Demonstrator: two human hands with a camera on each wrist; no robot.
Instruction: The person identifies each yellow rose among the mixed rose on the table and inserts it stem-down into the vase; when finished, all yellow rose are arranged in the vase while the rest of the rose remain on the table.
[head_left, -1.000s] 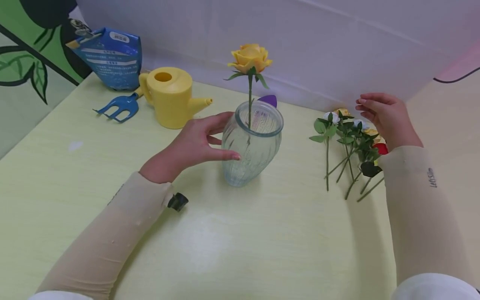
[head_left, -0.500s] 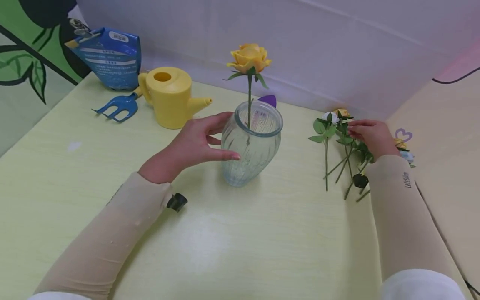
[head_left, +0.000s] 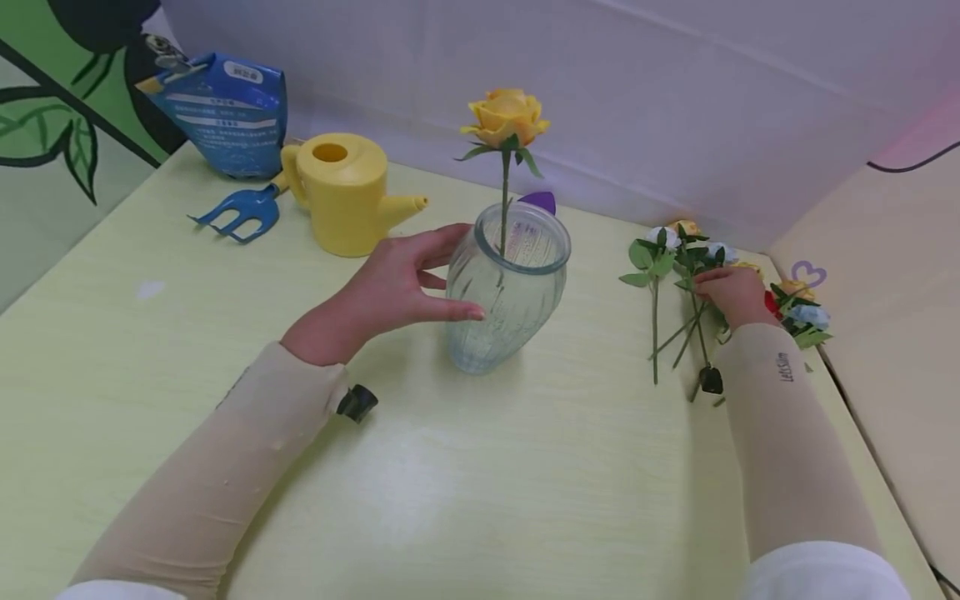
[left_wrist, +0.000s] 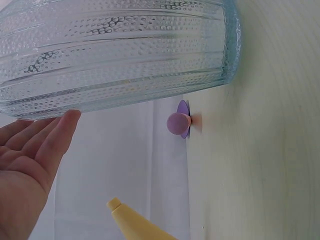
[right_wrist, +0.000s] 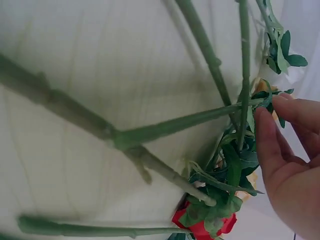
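Observation:
A ribbed clear glass vase (head_left: 510, 312) stands mid-table, with one yellow rose (head_left: 507, 121) upright in it. My left hand (head_left: 397, 279) holds the vase's left side, thumb across the front and fingers behind; the left wrist view shows the fingertips at the textured glass (left_wrist: 125, 55). On the right, a pile of roses lies flat, among them a white rose (head_left: 663, 237) and a red rose (right_wrist: 205, 222). Over this pile, my right hand (head_left: 731, 293) pinches a green rose stem (right_wrist: 180, 125) just below its leaves, between thumb and forefinger. The bloom on that stem is mostly hidden.
A yellow watering can (head_left: 345, 200) stands left of the vase, its spout towards it. Farther left are a blue hand fork (head_left: 243, 212) and a clipped blue bag (head_left: 228, 117). A purple object (head_left: 538, 201) sits behind the vase. A wall backs the table.
My right hand has come down and slightly towards me onto the roses, and its fingers have closed on a stem. My left hand and the vase have stayed in place.

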